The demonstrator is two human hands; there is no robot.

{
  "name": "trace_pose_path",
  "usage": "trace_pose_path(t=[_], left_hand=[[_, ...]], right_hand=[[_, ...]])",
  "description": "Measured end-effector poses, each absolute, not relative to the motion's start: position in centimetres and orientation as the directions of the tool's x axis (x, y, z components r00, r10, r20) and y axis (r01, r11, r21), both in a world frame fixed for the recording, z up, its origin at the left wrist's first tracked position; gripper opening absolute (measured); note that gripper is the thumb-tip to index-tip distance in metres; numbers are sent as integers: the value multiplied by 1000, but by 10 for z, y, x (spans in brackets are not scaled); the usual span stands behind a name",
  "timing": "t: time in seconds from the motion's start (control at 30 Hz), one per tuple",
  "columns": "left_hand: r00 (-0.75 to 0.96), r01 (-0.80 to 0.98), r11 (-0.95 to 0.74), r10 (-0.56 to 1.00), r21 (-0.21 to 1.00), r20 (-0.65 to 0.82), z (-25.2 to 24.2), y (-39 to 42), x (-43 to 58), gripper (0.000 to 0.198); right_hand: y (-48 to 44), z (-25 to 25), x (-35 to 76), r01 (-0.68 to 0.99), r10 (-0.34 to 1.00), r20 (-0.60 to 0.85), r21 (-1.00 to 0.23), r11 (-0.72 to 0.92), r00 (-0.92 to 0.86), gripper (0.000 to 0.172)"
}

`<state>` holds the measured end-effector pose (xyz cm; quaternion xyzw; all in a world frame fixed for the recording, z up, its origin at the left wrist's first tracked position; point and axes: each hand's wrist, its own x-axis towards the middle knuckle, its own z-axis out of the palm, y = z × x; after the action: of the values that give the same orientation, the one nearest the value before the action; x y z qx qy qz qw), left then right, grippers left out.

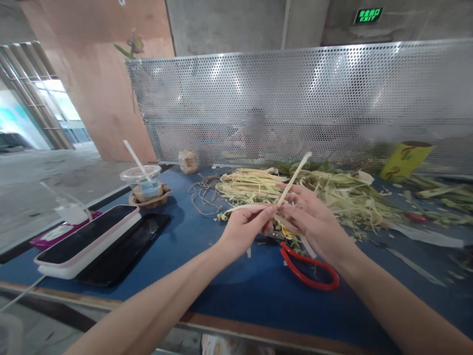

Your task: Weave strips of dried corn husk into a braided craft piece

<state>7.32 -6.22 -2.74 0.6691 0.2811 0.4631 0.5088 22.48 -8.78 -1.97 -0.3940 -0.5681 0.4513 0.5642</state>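
My left hand pinches a pale, flat plant strip near the middle of the view. On the other side of it, my right hand has its fingers closed around the strip's lower part. The strip's free end points up and to the right. Behind my hands lies a pile of pale husk strips, with more green and cream leaves to the right. Red-handled scissors rest on the blue table just below my right hand, their blades partly hidden.
At the left are a cup with a straw, a phone on a white box and a dark tablet-like device. Loose twine lies left of the pile. A perforated metal screen stands behind, and a yellow roll at right.
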Motion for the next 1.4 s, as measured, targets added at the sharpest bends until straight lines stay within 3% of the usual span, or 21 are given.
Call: trace_pose_path(t=[0.1,0.2,0.37,0.57,0.73,0.97,1.07,1.17,1.27,1.4], left_hand=[[443,-63,-320,840,945,314,-27,-63,73,34],[443,-55,-310,844,949,301,-28,-65,75,34],[416,-52,-250,875,967,249,-28,-66,75,32],[445,-74,-206,869,976,218,-25,-66,74,31],[432,-153,-163,876,975,214,-24,-66,74,30],[366,-103,-198,904,975,222,-22,-64,72,27],[310,-80,-210,924,974,225,-22,-62,70,26],[294,-50,-238,925,970,242,-22,-60,68,26],[297,-28,-244,924,969,241,-23,-59,69,26],[286,-28,-250,926,968,248,-24,-58,70,28]], right_hand=[[-85,-19,229,85,925,380,-921,380,-13,25],[-82,-21,232,98,911,412,-907,409,21,15],[-81,-23,232,80,923,384,-921,380,33,14],[-78,-19,236,92,891,414,-910,404,185,16],[-76,-18,236,133,918,364,-929,346,159,16],[-79,-14,239,215,954,287,-930,299,-83,33],[-85,-8,239,387,940,294,-857,340,-172,30],[-88,-5,240,530,904,347,-732,428,-250,16],[-87,-2,244,578,882,362,-667,471,-301,14],[-85,1,252,585,894,315,-676,448,-319,18]])
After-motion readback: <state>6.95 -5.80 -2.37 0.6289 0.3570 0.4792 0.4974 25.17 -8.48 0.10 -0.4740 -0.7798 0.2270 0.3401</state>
